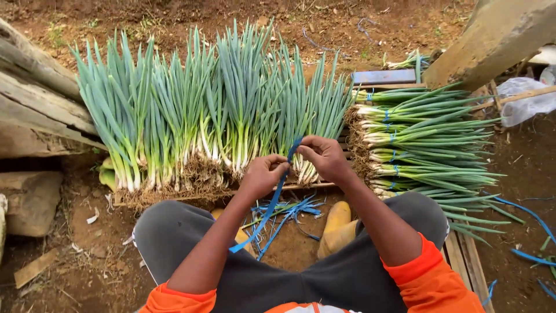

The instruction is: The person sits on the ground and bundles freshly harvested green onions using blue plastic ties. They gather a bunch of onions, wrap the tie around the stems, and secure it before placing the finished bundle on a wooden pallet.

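Note:
My left hand (262, 174) and my right hand (325, 156) are held close together above my knees, both pinching one blue plastic strip (272, 200). The strip runs up between the hands and hangs down past my left forearm. Just beyond the hands lies a wide row of loose green onions (208, 110), roots toward me, leaves fanning away. To the right is a stack of green onion bundles (417, 139) tied with blue strips, roots facing left.
More blue strips (289, 211) lie on the soil between my yellow boots (337, 223). Weathered logs (35, 98) are at the left, a wooden beam (498, 37) at the upper right, a wooden pallet edge (463, 255) at the lower right.

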